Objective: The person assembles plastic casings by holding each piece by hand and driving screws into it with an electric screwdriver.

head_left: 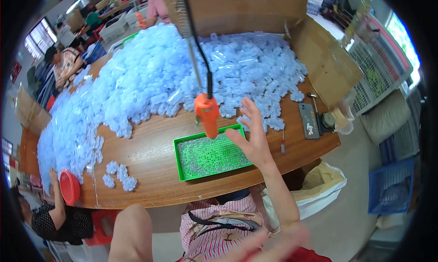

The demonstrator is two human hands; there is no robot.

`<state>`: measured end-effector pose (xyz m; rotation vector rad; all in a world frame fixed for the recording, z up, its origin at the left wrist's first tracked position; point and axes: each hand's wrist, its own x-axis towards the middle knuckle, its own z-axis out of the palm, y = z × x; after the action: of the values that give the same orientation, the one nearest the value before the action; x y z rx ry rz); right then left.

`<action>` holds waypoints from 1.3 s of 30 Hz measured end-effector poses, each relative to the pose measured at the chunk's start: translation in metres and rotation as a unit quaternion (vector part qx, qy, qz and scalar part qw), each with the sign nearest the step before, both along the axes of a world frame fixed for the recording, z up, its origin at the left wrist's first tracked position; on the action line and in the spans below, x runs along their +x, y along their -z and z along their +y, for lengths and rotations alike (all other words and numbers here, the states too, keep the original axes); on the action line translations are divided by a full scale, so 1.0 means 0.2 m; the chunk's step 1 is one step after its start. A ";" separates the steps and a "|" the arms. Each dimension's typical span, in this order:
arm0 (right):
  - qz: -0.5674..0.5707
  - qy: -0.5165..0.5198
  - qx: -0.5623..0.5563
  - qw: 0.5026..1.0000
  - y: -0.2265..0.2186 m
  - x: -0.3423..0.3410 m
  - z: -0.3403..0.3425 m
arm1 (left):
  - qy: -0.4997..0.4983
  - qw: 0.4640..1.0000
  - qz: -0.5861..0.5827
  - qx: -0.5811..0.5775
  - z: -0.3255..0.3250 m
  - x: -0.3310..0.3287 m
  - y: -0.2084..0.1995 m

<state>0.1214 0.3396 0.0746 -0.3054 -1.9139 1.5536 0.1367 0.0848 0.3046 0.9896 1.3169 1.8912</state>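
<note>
My right hand point(255, 141) is raised over the right end of a green tray point(178, 164), its fingers spread and nothing in them. Small grey metal pieces point(205, 157), probably screws, lie in the tray. Just left of that hand, an orange electric screwdriver point(207, 115) hangs tip-down from a spring and a black cable, apart from my fingers. Low in the picture, my left hand point(269, 246) is a motion blur in front of my right forearm. Its fingers are too smeared to read. A large pile of translucent blue plastic parts point(150, 75) covers the table's far side.
Several blue parts point(122, 173) sit apart at the front left, near a red bowl point(70, 187) and a person's arm point(57, 198). To the right lie a phone point(309, 120) and a small screwdriver point(283, 145). Cardboard point(326, 61) walls the back. A white sack point(315, 193) stands below the table edge.
</note>
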 end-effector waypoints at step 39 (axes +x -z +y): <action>0.168 -0.453 -0.555 0.677 -0.17 -0.35 -0.26 | -0.013 0.909 0.024 0.417 -0.49 -0.23 0.41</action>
<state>0.0513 0.2882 0.1094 0.5382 -0.5111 3.0359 0.0913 -0.0125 0.2223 1.4173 0.4916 2.5161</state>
